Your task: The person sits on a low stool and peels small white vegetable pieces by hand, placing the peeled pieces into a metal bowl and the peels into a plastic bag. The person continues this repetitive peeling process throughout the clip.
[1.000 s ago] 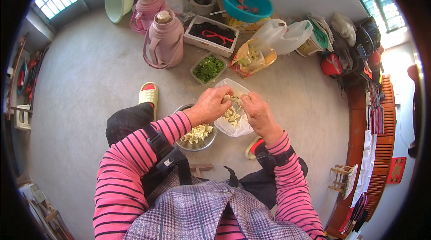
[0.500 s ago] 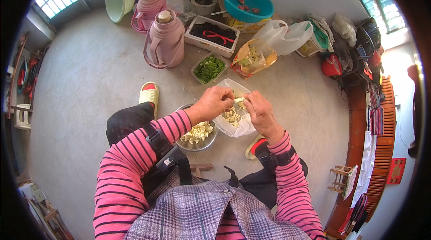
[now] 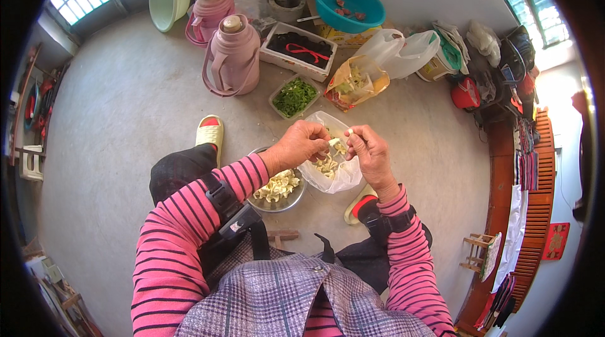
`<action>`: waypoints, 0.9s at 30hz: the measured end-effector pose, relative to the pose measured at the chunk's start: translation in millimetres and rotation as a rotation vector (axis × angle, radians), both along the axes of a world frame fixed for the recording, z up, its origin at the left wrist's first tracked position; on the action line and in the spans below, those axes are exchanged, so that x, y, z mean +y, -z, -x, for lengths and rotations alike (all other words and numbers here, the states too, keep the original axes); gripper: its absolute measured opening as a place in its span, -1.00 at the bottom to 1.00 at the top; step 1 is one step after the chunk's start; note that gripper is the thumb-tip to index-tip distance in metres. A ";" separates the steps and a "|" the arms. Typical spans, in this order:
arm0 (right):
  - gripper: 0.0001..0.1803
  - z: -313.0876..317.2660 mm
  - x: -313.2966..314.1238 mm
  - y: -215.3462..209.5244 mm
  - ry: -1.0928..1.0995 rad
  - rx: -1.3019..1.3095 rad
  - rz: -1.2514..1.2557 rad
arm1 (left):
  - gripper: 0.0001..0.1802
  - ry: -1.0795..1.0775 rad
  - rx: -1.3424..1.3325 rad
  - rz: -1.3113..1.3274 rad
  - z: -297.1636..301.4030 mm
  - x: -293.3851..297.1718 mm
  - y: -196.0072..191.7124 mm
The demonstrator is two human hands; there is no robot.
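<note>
Pale piece [image 3: 334,142] pinched in left grip [image 3: 297,147]

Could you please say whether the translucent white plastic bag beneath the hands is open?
Open: the white plastic bag has its mouth spread, showing pale pieces inside.

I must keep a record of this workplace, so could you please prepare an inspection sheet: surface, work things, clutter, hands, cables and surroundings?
Surface: grey floor; the things stand directly on it.
Work things: metal bowl holding pale pieces; to its right, an open white plastic bag with more pale pieces inside.
Clutter: beyond the bag, chopped greens in a clear container, a white box with a red ribbon, two pink flasks and a teal basin.
Hands: left hand holds a pale piece over the bag; right hand pinches a small pale bit beside it.
Cables: nothing seen near the hands.
Surroundings: windows at upper left and upper right; small stool at right.
</note>
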State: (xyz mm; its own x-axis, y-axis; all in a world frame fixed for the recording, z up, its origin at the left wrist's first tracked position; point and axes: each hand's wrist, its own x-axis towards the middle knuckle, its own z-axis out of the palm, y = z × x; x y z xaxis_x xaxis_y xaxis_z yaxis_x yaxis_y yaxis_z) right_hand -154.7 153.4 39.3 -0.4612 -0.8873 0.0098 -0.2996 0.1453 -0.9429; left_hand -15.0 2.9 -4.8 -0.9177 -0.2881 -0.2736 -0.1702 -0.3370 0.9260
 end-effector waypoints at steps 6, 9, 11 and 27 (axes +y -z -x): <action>-0.80 3.2 -0.5 2.1 0.039 -0.164 0.011 | -0.90 0.000 0.017 0.068 0.3 0.9 2.2; -0.79 5.7 -0.3 4.6 0.022 -0.271 -0.049 | -0.90 -0.010 0.040 0.154 -0.6 1.8 3.3; -0.79 6.2 -0.5 7.4 0.005 -0.310 -0.089 | -0.87 -0.026 0.065 0.360 -0.5 3.1 2.3; -0.81 11.3 -2.8 15.9 0.039 -0.309 -0.104 | -0.82 -0.138 0.024 0.591 -1.2 3.6 -5.5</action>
